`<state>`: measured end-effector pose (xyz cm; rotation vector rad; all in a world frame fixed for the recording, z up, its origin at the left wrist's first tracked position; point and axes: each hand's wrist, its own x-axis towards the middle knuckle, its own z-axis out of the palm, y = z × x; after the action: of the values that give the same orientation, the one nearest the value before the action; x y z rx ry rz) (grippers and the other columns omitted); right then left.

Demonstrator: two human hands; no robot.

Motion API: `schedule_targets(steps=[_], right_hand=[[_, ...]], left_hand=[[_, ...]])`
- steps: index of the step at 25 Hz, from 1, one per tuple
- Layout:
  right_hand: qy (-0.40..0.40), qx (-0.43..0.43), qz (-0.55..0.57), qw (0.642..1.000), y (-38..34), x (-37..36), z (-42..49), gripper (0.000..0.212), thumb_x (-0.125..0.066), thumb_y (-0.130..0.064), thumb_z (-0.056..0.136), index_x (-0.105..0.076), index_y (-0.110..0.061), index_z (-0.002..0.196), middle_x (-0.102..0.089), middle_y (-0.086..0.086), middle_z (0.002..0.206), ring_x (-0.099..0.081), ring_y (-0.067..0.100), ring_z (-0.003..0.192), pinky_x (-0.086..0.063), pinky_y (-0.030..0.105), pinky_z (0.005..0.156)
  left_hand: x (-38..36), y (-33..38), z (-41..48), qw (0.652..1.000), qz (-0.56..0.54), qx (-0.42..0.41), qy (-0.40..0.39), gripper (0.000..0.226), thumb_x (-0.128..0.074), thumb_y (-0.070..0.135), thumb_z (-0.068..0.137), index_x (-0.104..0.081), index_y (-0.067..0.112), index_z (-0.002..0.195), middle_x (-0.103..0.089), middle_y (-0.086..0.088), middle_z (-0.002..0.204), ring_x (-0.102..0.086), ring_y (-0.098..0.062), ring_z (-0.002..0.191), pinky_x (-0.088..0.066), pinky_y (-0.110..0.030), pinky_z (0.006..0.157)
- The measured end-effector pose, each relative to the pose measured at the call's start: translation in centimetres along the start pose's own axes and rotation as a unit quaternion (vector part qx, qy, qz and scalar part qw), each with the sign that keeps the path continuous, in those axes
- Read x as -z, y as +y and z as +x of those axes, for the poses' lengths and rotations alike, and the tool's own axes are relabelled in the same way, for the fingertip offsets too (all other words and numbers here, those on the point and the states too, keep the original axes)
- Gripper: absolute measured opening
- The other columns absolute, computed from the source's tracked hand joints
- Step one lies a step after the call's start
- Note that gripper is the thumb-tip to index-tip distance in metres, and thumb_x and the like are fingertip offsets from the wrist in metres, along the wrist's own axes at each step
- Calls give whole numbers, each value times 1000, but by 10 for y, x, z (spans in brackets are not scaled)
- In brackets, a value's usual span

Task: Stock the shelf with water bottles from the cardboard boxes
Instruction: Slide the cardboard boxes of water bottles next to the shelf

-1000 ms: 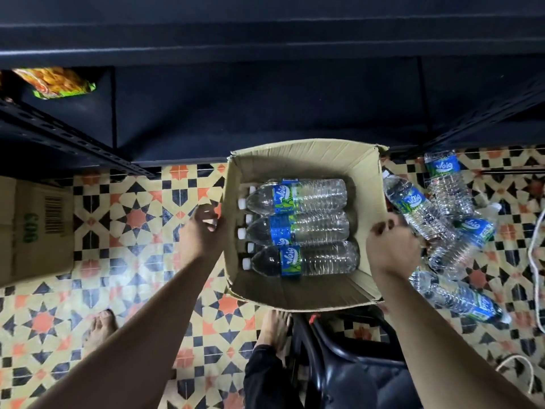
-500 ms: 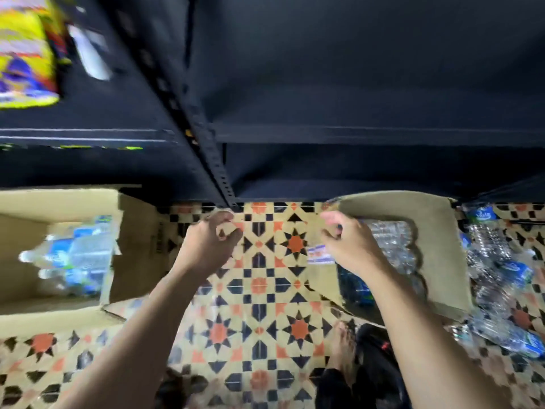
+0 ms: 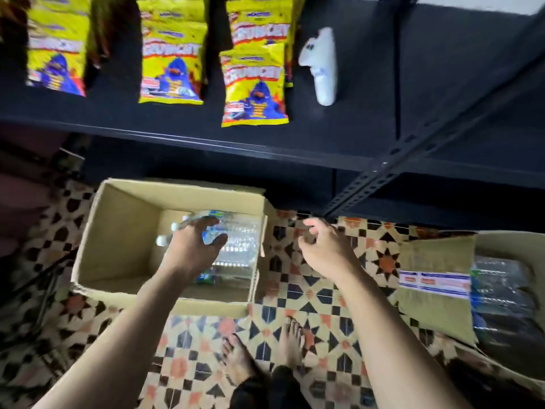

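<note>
We have turned from the right-hand box [image 3: 436,286] to the left cardboard box [image 3: 124,231] on the tiled floor [image 3: 298,293]. Our left hand [image 3: 193,247], fingers spread, now closes over a water bottle [image 3: 236,240] lying inside, not yet lifted. Our right hand [image 3: 323,246] hovers loosely curled and empty beside the box. The dark shelf [image 3: 339,137] waits just above, so a fresh pick looks underway.

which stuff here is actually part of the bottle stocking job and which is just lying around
Part of the job:
- open cardboard box on the floor
- water bottles lying in it
- second box to the right, also holding bottles
- black shelf
- left hand reaching into the box
- right hand, free over the floor

Just lying about:
- yellow snack bags
- white object beside them
</note>
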<state>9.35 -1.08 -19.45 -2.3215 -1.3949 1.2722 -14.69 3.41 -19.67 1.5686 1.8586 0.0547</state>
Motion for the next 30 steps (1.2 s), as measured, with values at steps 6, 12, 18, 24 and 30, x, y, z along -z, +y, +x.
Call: schedule_targets(steps=[6, 12, 18, 24, 30], right_hand=[[-44, 4, -44, 998, -46, -79, 31, 48, -51, -27, 97, -38, -28, 144, -54, 2, 138, -57, 20, 103, -49, 32, 80], [-40, -124, -21, 991, -45, -152, 52, 80, -51, -23, 100, 5, -29, 157, -29, 10, 157, -61, 9, 79, -48, 18, 45], [117, -195, 151, 962, -39, -207, 69, 81, -65, -22, 94, -14, -21, 157, -40, 9, 152, -52, 32, 129, -50, 33, 96], [249, -220, 294, 896, -11, -233, 65, 65, -72, -5, 86, -46, -13, 144, -62, 12, 131, -66, 24, 108, -57, 27, 83], [262, -203, 204, 921, 6, -248, 75, 44, -73, -14, 87, -61, -3, 128, -68, 13, 120, -69, 26, 103, -57, 38, 90]], left_hand=[[31, -81, 47, 997, 44, 55, 6, 38, -64, 26, 91, -63, 17, 129, -66, -16, 126, -60, -35, 116, -45, -34, 93], [49, -178, 95, 995, 52, 77, -36, 50, -63, 30, 92, -52, 17, 139, -57, -15, 137, -52, -33, 125, -41, -35, 103], [40, -275, 124, 989, -11, 73, 128, 96, -76, 25, 81, -17, 2, 153, -22, -19, 158, -16, -34, 147, -12, -43, 123], [50, -293, 134, 949, -61, 246, 189, 49, -76, 33, 78, -65, 15, 121, -70, -18, 111, -63, -38, 108, -49, -41, 95], [47, -303, 141, 951, -49, 228, 203, 31, -74, 21, 79, -73, 1, 102, -70, -29, 94, -64, -41, 95, -50, -40, 90]])
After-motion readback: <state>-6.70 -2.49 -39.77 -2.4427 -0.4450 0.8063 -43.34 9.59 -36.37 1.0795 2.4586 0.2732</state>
